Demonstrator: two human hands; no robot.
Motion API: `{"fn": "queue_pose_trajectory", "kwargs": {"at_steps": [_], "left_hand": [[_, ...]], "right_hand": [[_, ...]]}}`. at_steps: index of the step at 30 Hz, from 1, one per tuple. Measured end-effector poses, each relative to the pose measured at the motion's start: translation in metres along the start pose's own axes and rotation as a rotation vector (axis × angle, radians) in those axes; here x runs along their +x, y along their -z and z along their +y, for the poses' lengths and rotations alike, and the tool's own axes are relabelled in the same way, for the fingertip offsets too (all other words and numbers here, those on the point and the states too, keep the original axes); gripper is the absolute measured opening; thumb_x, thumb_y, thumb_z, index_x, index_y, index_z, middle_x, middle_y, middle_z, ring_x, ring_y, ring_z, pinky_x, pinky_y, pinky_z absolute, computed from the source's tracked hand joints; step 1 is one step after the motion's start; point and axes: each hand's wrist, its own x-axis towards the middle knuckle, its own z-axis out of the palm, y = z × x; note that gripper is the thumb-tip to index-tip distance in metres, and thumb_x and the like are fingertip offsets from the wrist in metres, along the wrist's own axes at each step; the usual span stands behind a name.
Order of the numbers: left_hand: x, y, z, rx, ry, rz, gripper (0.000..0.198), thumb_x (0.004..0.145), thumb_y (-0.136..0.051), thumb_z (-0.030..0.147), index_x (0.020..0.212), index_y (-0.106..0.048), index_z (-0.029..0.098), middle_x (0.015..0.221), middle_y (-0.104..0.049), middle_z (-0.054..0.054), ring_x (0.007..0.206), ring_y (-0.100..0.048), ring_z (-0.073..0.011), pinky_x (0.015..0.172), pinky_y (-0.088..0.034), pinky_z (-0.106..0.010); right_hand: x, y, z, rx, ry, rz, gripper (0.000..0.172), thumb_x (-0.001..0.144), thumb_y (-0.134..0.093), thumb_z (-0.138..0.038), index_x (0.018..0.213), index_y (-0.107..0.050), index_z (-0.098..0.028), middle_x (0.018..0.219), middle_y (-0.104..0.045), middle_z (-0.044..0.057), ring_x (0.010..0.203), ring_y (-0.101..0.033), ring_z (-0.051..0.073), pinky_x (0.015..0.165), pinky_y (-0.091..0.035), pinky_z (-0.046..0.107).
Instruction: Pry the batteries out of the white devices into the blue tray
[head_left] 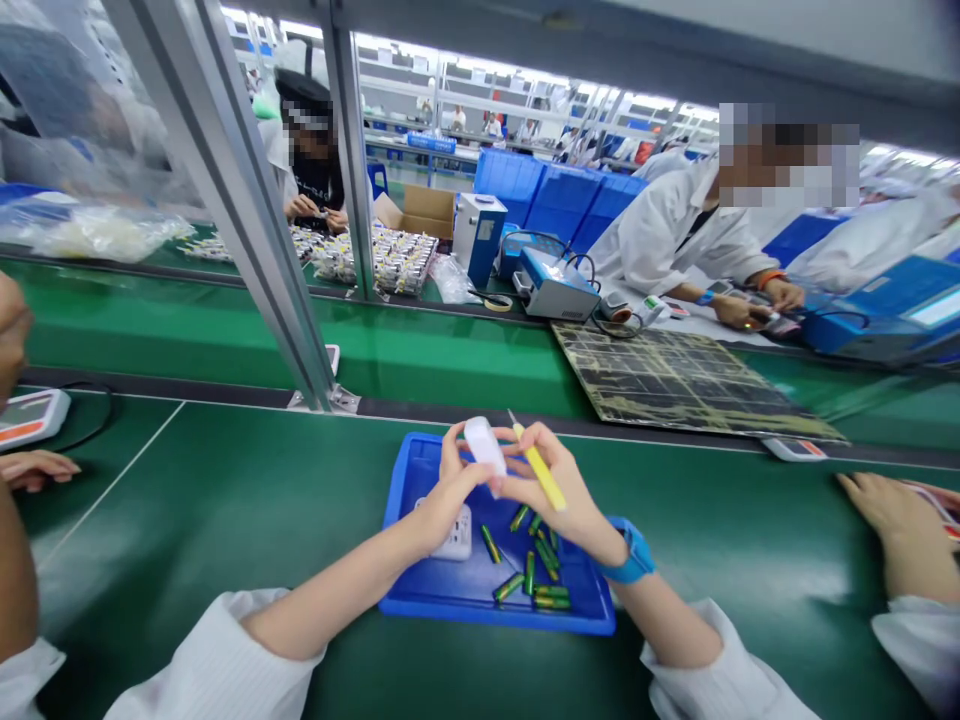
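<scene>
My left hand (453, 490) grips a small white plastic casing (484, 446) by its sides, above a blue plastic tray (420, 590). My right hand (547, 490) holds a yellow-handled pointed tool (541, 475) between fingers and thumb, its thin tip up, close to the casing. A blue wristband (634, 552) circles my right wrist. Several green cylindrical cells with yellow ends (538, 560) lie loose in the tray beneath my hands. A white rectangular part with small round holes (454, 534) lies in the tray, partly hidden by my left hand.
A green belt bench (225, 560) runs under the tray, with a metal frame post (259, 220) beyond it. A neighbour's hands (892, 520) rest at the right. A dark gold-patterned panel (682, 385), test units and blue crates (562, 200) stand among white-coated co-workers opposite.
</scene>
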Motion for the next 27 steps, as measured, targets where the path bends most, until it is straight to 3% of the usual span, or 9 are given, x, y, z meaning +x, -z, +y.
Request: {"fn": "queue_pose_trajectory", "kwargs": {"at_steps": [3, 6, 7, 11, 17, 20, 22, 24, 27], "left_hand": [[-0.004, -0.001, -0.015, -0.075, -0.128, 0.071, 0.033, 0.079, -0.054, 0.022, 0.111, -0.051, 0.024, 0.074, -0.056, 0.005, 0.095, -0.065, -0.0195, 0.083, -0.052, -0.042], [-0.014, 0.001, -0.023, -0.049, -0.307, 0.049, 0.036, 0.072, -0.057, 0.022, 0.107, -0.053, 0.024, 0.075, -0.054, 0.005, 0.097, -0.065, -0.0227, 0.084, -0.051, -0.047], [-0.018, 0.001, -0.024, -0.027, -0.379, 0.052, 0.039, 0.068, -0.058, 0.022, 0.107, -0.054, 0.024, 0.078, -0.055, 0.003, 0.1, -0.064, -0.0256, 0.084, -0.05, -0.05], [-0.028, 0.005, -0.029, 0.077, -0.612, 0.059, 0.052, 0.057, -0.058, 0.023, 0.108, -0.052, 0.027, 0.092, -0.056, -0.002, 0.114, -0.058, -0.0359, 0.084, -0.046, -0.062], [-0.019, 0.012, -0.031, 0.047, -0.671, -0.005, 0.044, 0.058, -0.057, 0.024, 0.102, -0.052, 0.027, 0.084, -0.054, 0.0, 0.107, -0.062, -0.0359, 0.077, -0.048, -0.06], [-0.012, 0.025, -0.025, -0.069, -0.558, -0.017, 0.043, 0.059, -0.065, 0.026, 0.102, -0.057, 0.025, 0.073, -0.053, 0.004, 0.096, -0.066, -0.0303, 0.077, -0.053, -0.05], [-0.008, 0.034, -0.017, -0.125, -0.43, -0.05, 0.043, 0.06, -0.07, 0.028, 0.102, -0.06, 0.024, 0.071, -0.054, 0.005, 0.087, -0.068, -0.0257, 0.074, -0.055, -0.043], [-0.005, 0.039, -0.008, -0.183, -0.27, -0.095, 0.041, 0.061, -0.074, 0.029, 0.1, -0.063, 0.023, 0.071, -0.057, 0.005, 0.08, -0.068, -0.0219, 0.071, -0.056, -0.038], [-0.005, 0.035, 0.007, -0.336, -0.044, -0.131, 0.033, 0.066, -0.077, 0.029, 0.095, -0.065, 0.02, 0.068, -0.059, 0.005, 0.076, -0.068, -0.0201, 0.068, -0.056, -0.036]], "right_hand": [[0.059, 0.026, 0.012, -0.231, -0.073, 0.231, 0.051, 0.06, -0.081, -0.038, 0.082, -0.038, -0.023, 0.111, -0.065, 0.01, 0.081, -0.068, 0.022, 0.067, -0.054, 0.034], [0.124, 0.049, 0.032, -0.772, -0.132, 0.48, 0.045, 0.063, -0.076, -0.038, 0.087, -0.042, -0.021, 0.099, -0.066, 0.009, 0.085, -0.064, 0.024, 0.072, -0.049, 0.033], [0.141, 0.053, 0.039, -0.899, -0.195, 0.474, 0.041, 0.068, -0.073, -0.036, 0.09, -0.042, -0.021, 0.1, -0.065, 0.01, 0.088, -0.063, 0.024, 0.074, -0.047, 0.033], [0.179, 0.052, 0.06, -0.97, -0.266, 0.408, 0.038, 0.069, -0.072, -0.025, 0.091, -0.043, -0.019, 0.105, -0.065, 0.016, 0.098, -0.061, 0.029, 0.081, -0.043, 0.034], [0.181, 0.042, 0.057, -0.916, -0.299, 0.329, 0.044, 0.07, -0.078, -0.031, 0.095, -0.045, -0.017, 0.106, -0.065, 0.02, 0.101, -0.061, 0.033, 0.084, -0.043, 0.038], [0.173, 0.039, 0.038, -0.829, -0.279, 0.319, 0.03, 0.087, -0.061, -0.042, 0.096, -0.047, -0.017, 0.1, -0.067, 0.017, 0.093, -0.064, 0.028, 0.081, -0.046, 0.036], [0.159, 0.032, 0.018, -0.746, -0.237, 0.304, 0.033, 0.096, -0.041, -0.051, 0.097, -0.049, -0.019, 0.097, -0.068, 0.012, 0.087, -0.064, 0.022, 0.078, -0.048, 0.032], [0.135, 0.022, -0.004, -0.559, -0.181, 0.254, 0.048, 0.098, -0.024, -0.058, 0.101, -0.053, -0.021, 0.091, -0.068, 0.006, 0.076, -0.063, 0.016, 0.074, -0.05, 0.028], [0.083, 0.004, -0.038, 0.198, -0.123, 0.135, 0.054, 0.088, -0.043, -0.068, 0.094, -0.063, -0.018, 0.07, -0.062, 0.002, 0.058, -0.054, 0.012, 0.067, -0.052, 0.029]]}}
